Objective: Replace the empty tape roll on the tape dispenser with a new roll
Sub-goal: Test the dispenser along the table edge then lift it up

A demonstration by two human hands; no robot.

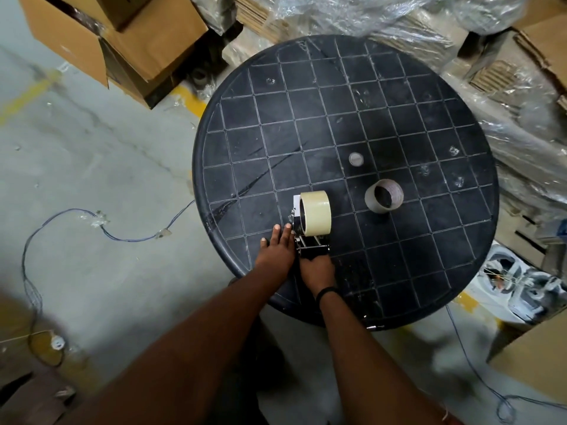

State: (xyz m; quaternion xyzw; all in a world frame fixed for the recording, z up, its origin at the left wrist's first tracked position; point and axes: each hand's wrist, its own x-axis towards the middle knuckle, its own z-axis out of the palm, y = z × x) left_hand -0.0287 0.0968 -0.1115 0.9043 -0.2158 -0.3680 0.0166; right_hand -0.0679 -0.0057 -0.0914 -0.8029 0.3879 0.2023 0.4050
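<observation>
A tape dispenser point(310, 245) lies near the front left of a round black table point(399, 124). A full cream tape roll point(317, 212) sits on its spool. My right hand point(316, 269) is closed around the dispenser's black handle. Fingers extended, my left hand point(277, 245) rests flat beside the dispenser's metal frame, fingertips touching near the roll's lower edge. An empty cardboard core point(383, 196) stands on the table to the right of the roll, apart from both hands.
A small grey cap point(356, 159) sits near the table's centre. Cardboard boxes point(122, 41) stand at the back left, plastic-wrapped stacks point(460, 35) at the back and right. A thin wire point(101, 227) trails over the concrete floor on the left.
</observation>
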